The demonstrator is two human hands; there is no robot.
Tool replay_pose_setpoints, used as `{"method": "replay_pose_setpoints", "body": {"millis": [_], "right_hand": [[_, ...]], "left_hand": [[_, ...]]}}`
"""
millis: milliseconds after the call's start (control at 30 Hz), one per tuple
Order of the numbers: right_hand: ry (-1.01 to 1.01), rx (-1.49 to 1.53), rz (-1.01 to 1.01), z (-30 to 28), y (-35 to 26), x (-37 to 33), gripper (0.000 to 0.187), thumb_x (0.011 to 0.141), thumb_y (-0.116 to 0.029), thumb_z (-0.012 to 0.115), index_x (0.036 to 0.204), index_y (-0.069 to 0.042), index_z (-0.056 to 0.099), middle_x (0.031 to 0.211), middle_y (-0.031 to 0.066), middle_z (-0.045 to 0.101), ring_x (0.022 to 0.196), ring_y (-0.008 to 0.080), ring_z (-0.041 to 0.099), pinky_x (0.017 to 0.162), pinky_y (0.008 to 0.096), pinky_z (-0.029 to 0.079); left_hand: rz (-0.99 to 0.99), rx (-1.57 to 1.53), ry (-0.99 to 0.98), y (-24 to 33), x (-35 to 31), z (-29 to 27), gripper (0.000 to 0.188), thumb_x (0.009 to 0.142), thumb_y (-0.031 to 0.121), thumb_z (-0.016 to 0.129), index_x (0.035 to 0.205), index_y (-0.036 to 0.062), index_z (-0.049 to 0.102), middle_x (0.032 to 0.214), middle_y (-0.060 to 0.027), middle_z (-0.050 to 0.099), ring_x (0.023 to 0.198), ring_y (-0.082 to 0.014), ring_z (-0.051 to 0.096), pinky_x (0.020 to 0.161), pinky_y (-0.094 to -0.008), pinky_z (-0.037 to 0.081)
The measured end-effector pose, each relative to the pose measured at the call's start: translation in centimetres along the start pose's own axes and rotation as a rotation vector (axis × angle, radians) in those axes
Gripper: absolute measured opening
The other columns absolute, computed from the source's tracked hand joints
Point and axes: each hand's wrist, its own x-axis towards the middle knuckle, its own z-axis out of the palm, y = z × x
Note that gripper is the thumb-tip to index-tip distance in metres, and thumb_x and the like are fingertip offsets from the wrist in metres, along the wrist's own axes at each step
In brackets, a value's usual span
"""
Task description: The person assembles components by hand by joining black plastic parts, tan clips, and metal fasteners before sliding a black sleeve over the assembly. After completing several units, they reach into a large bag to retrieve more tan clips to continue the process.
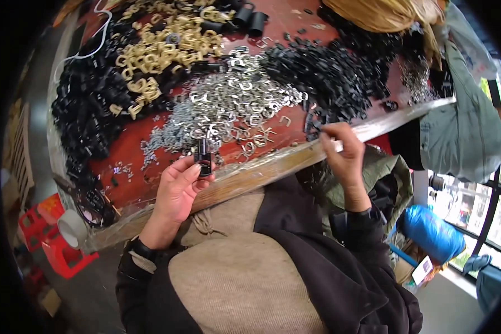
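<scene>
My left hand [179, 186] is closed around a short glossy black tube-shaped part [204, 156], held upright near the table's front edge. Thumb and fingers pinch its lower half. Just beyond it lies a heap of shiny silver U-shaped metal clips [234, 94], with small grey screw-like bits [172, 128] at its left. My right hand [344, 151] is over the front edge, its fingers bent together beside the near end of a pile of small black pieces [328, 72]. Whatever those fingertips may hold is too small to make out.
Gold-coloured clips [164, 47] and larger black parts [86, 106] cover the left of the red tabletop [119, 147]. A plastic-wrapped wooden edge [261, 172] runs before me. Red plastic crates [61, 250] stand at left. Another person's grey-green sleeve [465, 111] is at right.
</scene>
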Motion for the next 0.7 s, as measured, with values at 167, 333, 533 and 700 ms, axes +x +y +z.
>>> {"method": "replay_pose_setpoints", "body": {"millis": [167, 333, 533, 700], "right_hand": [[-0.327, -0.015, -0.229, 6.3, -2.3, 2.7, 0.014, 0.07, 0.0, 0.059, 0.083, -0.003, 0.057, 0.074, 0.0075, 0.054, 0.063, 0.0202, 0.053, 0.056, 0.0268, 0.043], [-0.526, -0.094, -0.417, 9.3, -3.7, 3.5, 0.012, 0.069, -0.004, 0.06, 0.081, -0.004, 0.057, 0.071, 0.0079, 0.053, 0.061, 0.025, 0.053, 0.053, 0.0315, 0.043], [-0.61, -0.121, -0.442, 10.6, -4.6, 3.9, 0.01, 0.069, -0.006, 0.06, 0.078, -0.005, 0.057, 0.069, 0.0073, 0.051, 0.06, 0.0246, 0.053, 0.052, 0.0327, 0.043], [-0.56, -0.097, -0.499, 11.2, -5.2, 3.7, 0.012, 0.068, -0.006, 0.061, 0.08, -0.005, 0.056, 0.07, 0.0069, 0.051, 0.06, 0.0241, 0.052, 0.051, 0.0323, 0.042]], "left_hand": [[0.057, 0.019, 0.044, 0.9, -0.8, -1.0, 0.023, 0.08, 0.011, 0.053, 0.099, -0.001, 0.052, 0.092, -0.0135, 0.059, 0.074, -0.0156, 0.058, 0.062, -0.0213, 0.047], [0.072, -0.006, 0.038, 1.7, -0.7, -1.7, 0.024, 0.08, 0.012, 0.054, 0.1, -0.0014, 0.051, 0.092, -0.0129, 0.059, 0.074, -0.0146, 0.058, 0.063, -0.0207, 0.047], [0.084, -0.05, 0.028, 2.3, -0.7, -2.8, 0.024, 0.079, 0.012, 0.054, 0.1, -0.001, 0.052, 0.092, -0.0122, 0.059, 0.074, -0.0147, 0.059, 0.063, -0.0209, 0.048], [0.075, -0.108, 0.027, 1.6, -1.0, -3.6, 0.025, 0.079, 0.009, 0.055, 0.102, -0.0012, 0.051, 0.091, -0.0086, 0.059, 0.076, -0.0156, 0.059, 0.064, -0.0223, 0.048]]}}
